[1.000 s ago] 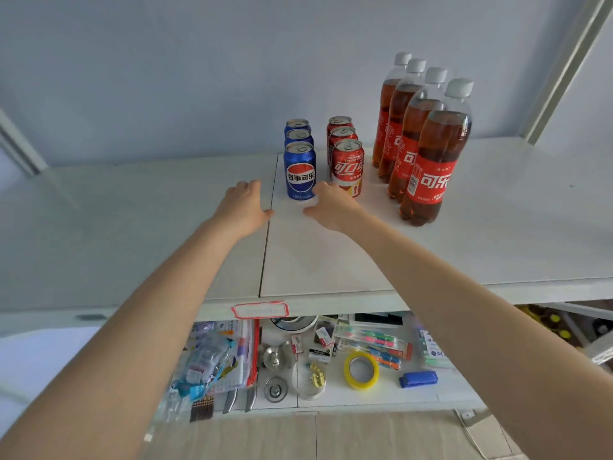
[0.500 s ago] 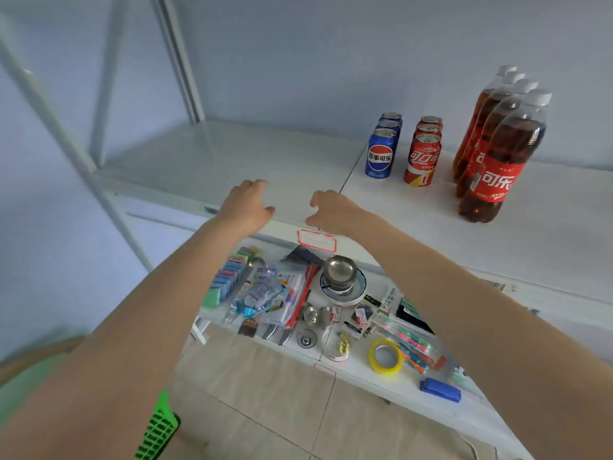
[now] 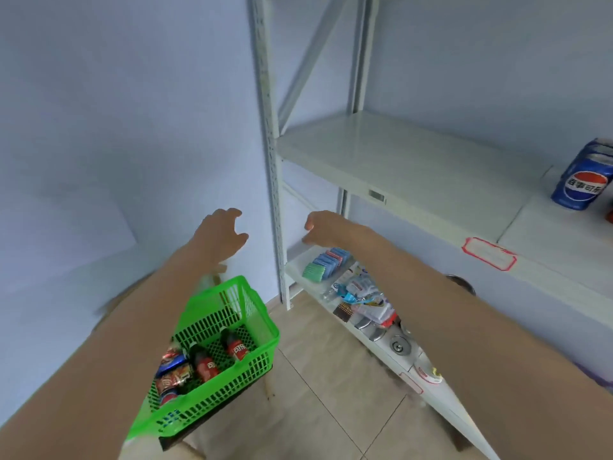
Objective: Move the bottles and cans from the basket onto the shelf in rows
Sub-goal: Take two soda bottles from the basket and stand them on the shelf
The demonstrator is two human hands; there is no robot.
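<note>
left hand: empty, fingers loosely spread and a little curled, held in the air in front of the pale wall, above the far end of the basket.
right hand: empty, fingers relaxed and bent, held in the air just right of the shelf post; the two hands are apart, touching nothing.
basket: green plastic mesh, low at the left, partly hidden by the left forearm; a dark edge shows under its near side.
basket contents: two cola bottles with red labels, lying on the mesh floor; beside them, toward the near end, red and blue cans, blurred, count unclear.
shelf: white board, its left part bare.
blue cans: on the shelf at the right edge of the view, in a row running back, well apart from both hands.
red-bordered label: on the shelf's front edge.
lower shelf: carries small packets, sponges and metal fittings.
floor: beige tile.
</note>
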